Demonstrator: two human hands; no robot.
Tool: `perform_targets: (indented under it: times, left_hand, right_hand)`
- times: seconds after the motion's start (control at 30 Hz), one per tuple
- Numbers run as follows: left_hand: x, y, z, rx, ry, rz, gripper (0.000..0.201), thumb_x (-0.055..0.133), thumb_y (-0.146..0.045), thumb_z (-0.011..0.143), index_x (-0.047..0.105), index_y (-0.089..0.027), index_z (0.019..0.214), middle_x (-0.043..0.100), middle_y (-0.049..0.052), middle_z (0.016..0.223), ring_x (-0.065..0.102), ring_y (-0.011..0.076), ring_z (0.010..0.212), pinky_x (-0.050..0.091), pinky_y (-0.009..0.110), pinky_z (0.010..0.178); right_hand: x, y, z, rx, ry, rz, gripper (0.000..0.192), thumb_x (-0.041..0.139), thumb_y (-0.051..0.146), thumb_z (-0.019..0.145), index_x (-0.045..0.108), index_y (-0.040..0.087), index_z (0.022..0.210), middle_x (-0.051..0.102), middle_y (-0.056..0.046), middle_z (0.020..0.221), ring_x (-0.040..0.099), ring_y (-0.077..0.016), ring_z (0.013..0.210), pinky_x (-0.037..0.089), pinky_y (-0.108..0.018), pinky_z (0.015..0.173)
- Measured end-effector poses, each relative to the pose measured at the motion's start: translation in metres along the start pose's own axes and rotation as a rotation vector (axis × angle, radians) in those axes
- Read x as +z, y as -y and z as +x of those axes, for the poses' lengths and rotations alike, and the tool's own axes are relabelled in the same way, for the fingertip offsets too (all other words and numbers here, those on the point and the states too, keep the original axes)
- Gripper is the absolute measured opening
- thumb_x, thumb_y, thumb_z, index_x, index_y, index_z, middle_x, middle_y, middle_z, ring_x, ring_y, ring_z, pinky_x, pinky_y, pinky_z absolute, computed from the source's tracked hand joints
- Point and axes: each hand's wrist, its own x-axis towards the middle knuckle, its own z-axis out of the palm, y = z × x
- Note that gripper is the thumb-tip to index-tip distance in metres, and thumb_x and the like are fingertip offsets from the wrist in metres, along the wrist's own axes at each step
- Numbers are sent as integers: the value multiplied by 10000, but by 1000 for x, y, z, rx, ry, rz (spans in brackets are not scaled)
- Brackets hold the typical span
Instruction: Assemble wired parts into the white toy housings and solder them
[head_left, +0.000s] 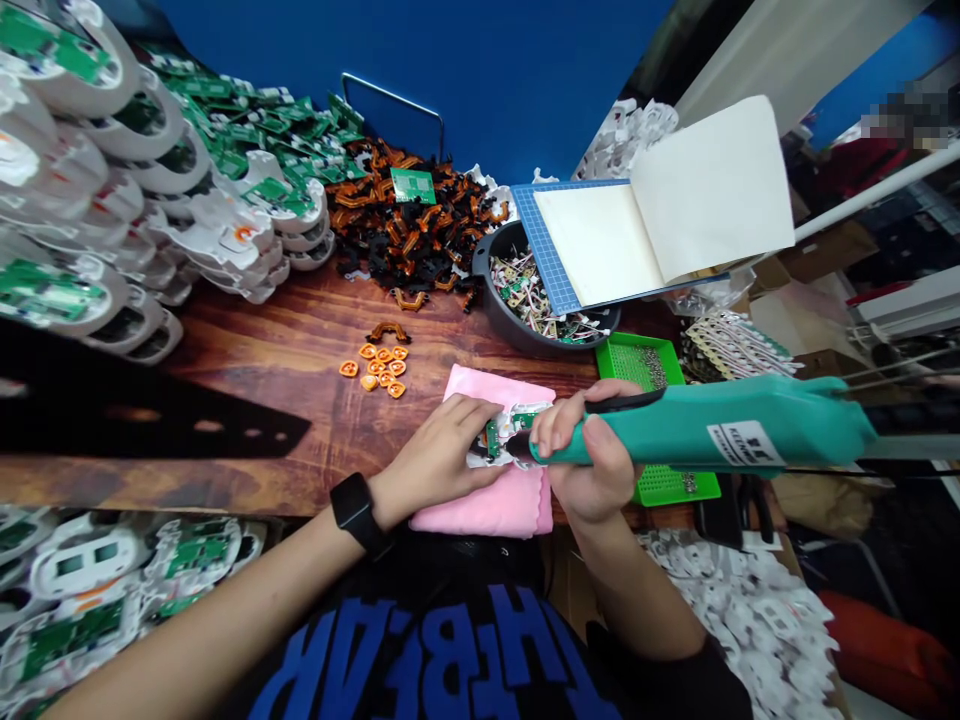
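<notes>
My right hand [589,455] is closed around a teal electric screwdriver [690,425], its dark tip end pointing left over a white plastic housing with a green circuit board [493,440]. My left hand [450,450] grips that housing from the left, fingers curled over its top edge. Underneath lies a folded pink cloth [480,510] on the wooden table. The very tip of the screwdriver is hard to make out against the board. Several small orange rings [384,368] lie beyond my left hand, beside a black and orange part [388,332].
Stacked white housings [217,235] rise at the left, near heaped circuit boards [255,120] and black-orange parts [412,220]. A dark basin [555,345] of wired pieces has an open notebook [600,240] across it. Green screw trays [622,350] sit at the right. A dark perforated bar [150,400] juts in from the left.
</notes>
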Motion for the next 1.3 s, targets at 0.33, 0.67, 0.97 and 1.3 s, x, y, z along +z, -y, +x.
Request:
perform_targets:
  times: [0.33, 0.67, 0.97, 1.3]
  left_hand:
    - [1, 1, -2, 40, 21, 46, 513, 666, -339, 798, 522, -89, 1222, 595, 151, 1144, 507, 274, 1068, 454, 426, 952]
    - [3, 4, -4, 52, -30, 50, 541, 662, -380, 806, 500, -118, 1251, 592, 146, 1167, 519, 280, 1095, 446, 443, 978]
    - [1, 9, -1, 70, -38, 96, 490, 621, -389, 836, 500, -150, 1247, 604, 130, 1180, 553, 282, 1083, 462, 431, 942]
    - [1, 12, 0, 84, -36, 158, 475, 601, -402, 859, 461, -175, 1252, 598, 118, 1161, 561, 267, 1059, 469, 412, 913]
  right_hand:
    - [-4, -13, -5, -43, 101, -102, 103, 556, 261, 871, 474, 253, 933, 507, 83, 579, 471, -98, 462, 413, -258, 503]
    - [-11, 4, 12, 5, 49, -5, 216, 594, 349, 805, 512, 237, 970, 505, 88, 528, 462, -97, 409, 426, -252, 463]
    - [-130, 29, 117, -398, -694, -298, 188, 596, 369, 757, 495, 211, 751, 411, 97, 445, 398, -94, 347, 361, -238, 373]
    - [-171, 0, 130, -317, -693, -319, 257, 650, 404, 722, 493, 208, 778, 435, 117, 434, 426, -88, 338, 374, -214, 353]
